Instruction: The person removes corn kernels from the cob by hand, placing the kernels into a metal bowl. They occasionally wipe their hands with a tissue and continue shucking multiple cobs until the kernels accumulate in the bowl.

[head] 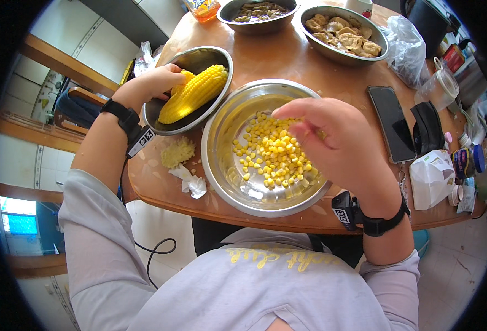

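My left hand [162,80] reaches into an oval metal bowl [152,120], its fingers around an ear of corn [188,77], partly hidden by a second ear. That second yellow ear [198,93] lies slanted across the bowl, full of kernels. Beside it, overlapping the bowl's edge, stands a round steel basin [222,182] with loose corn kernels [278,149] heaped on its bottom. Over the basin's right side hovers my right hand [334,136], fingers curled towards the thumb; whether it holds anything is hidden. Both wrists wear black straps with small devices.
A pale crumbly pile [178,152] and a crumpled tissue [191,182] lie left of the basin. Two food bowls [344,56] [258,27] stand at the back. Right are a smartphone [391,124], a black folded item [426,126], a white carton [432,180] and a plastic bag [406,49].
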{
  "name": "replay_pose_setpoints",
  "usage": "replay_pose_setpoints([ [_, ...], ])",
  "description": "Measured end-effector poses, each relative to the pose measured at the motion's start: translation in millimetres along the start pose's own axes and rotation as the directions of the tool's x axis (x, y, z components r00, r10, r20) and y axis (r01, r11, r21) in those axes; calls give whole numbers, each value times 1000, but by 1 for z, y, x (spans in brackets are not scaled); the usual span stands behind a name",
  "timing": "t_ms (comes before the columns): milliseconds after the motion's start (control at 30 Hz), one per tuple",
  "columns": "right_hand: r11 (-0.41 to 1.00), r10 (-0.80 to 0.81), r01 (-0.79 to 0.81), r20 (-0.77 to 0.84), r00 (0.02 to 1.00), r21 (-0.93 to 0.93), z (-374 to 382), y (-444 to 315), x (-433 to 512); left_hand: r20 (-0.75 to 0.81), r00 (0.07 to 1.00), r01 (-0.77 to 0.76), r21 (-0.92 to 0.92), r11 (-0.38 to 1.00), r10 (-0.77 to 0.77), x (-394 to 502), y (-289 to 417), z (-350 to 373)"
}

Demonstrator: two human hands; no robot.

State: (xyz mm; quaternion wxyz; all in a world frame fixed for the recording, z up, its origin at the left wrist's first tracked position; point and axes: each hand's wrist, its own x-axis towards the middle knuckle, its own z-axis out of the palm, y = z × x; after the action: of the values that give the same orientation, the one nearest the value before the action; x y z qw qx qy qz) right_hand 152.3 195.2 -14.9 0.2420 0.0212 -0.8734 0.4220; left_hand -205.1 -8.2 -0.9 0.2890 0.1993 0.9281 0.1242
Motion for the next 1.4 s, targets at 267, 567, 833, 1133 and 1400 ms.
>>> replay_pose_setpoints([
  [267, 974, -193, 200, 69, 979, -103, 4, 3, 1, 32, 998, 62, -8, 998, -62, -5, 14, 10],
  [567, 997, 17, -14, -44, 999, 76, 3, -1, 1, -88, 993, -87, -35, 996, 84, 17, -3, 6],
  [833, 939, -289, 295, -59, 956, 175, -1, 5, 1, -400, 892, -388, -442, 809, 209, -7, -20, -12],
  [1133, 243, -266, -58, 124, 956, 968, -15, -67, -32, -207, 918, -244, -967, 71, 338, -134, -18, 7],
  [1400, -109, -447, -110, 50, 893, 988, -35, -142, -92, -116, 916, -96, -993, -70, 385, -211, -13, 106],
])
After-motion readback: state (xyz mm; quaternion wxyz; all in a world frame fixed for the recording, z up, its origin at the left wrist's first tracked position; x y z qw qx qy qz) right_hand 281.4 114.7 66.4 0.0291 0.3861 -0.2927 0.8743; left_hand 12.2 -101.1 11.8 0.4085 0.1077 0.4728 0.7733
